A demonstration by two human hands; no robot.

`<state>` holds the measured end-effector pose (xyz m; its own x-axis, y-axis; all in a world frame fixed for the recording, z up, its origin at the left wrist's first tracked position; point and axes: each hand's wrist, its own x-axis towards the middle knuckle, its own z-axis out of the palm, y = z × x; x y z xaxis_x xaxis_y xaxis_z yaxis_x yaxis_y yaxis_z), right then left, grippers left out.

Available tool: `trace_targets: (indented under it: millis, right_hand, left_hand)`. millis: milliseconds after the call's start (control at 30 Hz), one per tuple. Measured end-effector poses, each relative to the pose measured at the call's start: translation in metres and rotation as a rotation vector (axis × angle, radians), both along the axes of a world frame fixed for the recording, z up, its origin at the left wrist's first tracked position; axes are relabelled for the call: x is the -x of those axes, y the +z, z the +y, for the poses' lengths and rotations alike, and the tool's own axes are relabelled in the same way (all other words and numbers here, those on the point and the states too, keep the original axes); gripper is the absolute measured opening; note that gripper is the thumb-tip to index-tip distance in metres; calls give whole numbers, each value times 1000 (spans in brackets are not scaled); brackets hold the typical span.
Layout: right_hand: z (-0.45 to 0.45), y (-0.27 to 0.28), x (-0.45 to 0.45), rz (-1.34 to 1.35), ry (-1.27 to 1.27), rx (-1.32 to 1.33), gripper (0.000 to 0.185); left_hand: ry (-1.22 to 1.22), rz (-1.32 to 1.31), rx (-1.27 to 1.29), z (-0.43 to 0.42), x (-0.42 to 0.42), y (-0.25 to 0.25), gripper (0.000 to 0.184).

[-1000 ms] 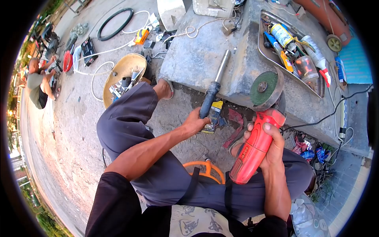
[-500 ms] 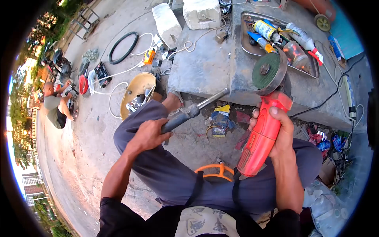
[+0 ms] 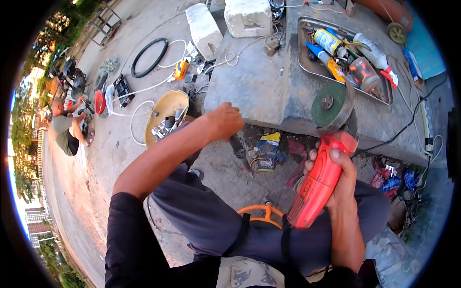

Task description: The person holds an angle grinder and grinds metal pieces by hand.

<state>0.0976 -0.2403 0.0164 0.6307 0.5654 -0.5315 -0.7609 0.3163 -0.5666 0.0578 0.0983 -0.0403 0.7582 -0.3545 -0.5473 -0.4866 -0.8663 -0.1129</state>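
Note:
My right hand (image 3: 342,175) is wrapped round the red body of an angle grinder (image 3: 314,192). Its green disc (image 3: 331,105), partly under a metal guard, points away from me beside the concrete ledge (image 3: 254,81). My left hand (image 3: 223,122) is closed at the ledge's near edge, back of the hand upward. From under it a dark cylinder with a rod (image 3: 236,145) slants down toward the ground; its upper part is hidden in the fist. Below lies a yellow and blue packet (image 3: 268,151).
A metal tray (image 3: 307,72) of tools and bottles stands on the ledge, near white blocks (image 3: 247,18). A tan basin (image 3: 152,128) holds metal parts. An orange ring-shaped piece (image 3: 254,209) lies between my legs. Another person (image 3: 65,127) squats far left.
My left hand has moved forward and right to the ledge, and the rod has swung from pointing up and right to pointing down. The grinder has shifted slightly toward me.

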Motion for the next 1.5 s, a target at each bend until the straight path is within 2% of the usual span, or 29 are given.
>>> trace_targets:
  millis: [100, 200, 300, 400, 500, 600, 700, 800, 900, 1000, 1100, 1167, 1267, 1333, 1433, 1467, 1500]
  right_hand:
    - [-5, 2, -2, 29, -29, -17, 47]
    - [-15, 0, 1, 41, -80, 4, 49]
    - [-17, -1, 1, 55, -106, 14, 50]
    - [-20, -2, 3, 53, -120, 30, 49]
    - [-20, -8, 4, 47, -105, 56, 48]
    - [-21, -14, 6, 36, -73, 68, 48]
    - [-19, -18, 10, -6, -35, 70, 47]
    - [-21, -22, 16, -43, -5, 123, 48]
    - [-24, -23, 21, -121, 38, 186, 49]
    - [-27, -20, 29, -203, 97, 222, 54]
    - [-30, -28, 40, -270, 116, 254, 62]
    - [-34, -35, 45, -303, 98, 248, 64]
    - [-37, -43, 58, -316, 59, 57, 70]
    - [-23, -28, 70, -373, -20, -5, 78]
    - [-15, -41, 80, -520, -32, 114, 82]
    - [-6, -45, 84, -478, -125, 102, 65]
    - [-8, -54, 84, -484, -56, 168, 59]
  left_hand:
    - [22, -120, -40, 1, -20, -85, 21]
    - [-5, -107, 95, 1, -38, -53, 21]
    - [-56, -137, 176, 3, -37, -52, 21]
    - [12, -256, 338, 3, -32, -48, 28]
    - [416, -281, 440, -3, -24, -63, 34]
    - [566, -345, 422, 6, -13, -80, 36]
    - [527, -327, 652, 25, -9, -87, 36]
    - [734, -402, 782, 34, -6, -101, 41]
    - [1002, -477, 687, 20, -5, -108, 50]
    - [1072, -505, 682, 12, -3, -100, 51]
    - [1068, -434, 794, 18, -1, -102, 52]
    - [1019, -483, 834, 23, -2, -115, 54]
    - [947, -505, 883, 30, -2, -126, 56]
    - [940, -499, 881, 28, 4, -126, 57]
    - [964, -494, 860, 27, 3, -116, 61]
    - [965, -485, 870, 28, 4, -115, 62]
    - [970, -473, 877, 29, 5, -115, 63]
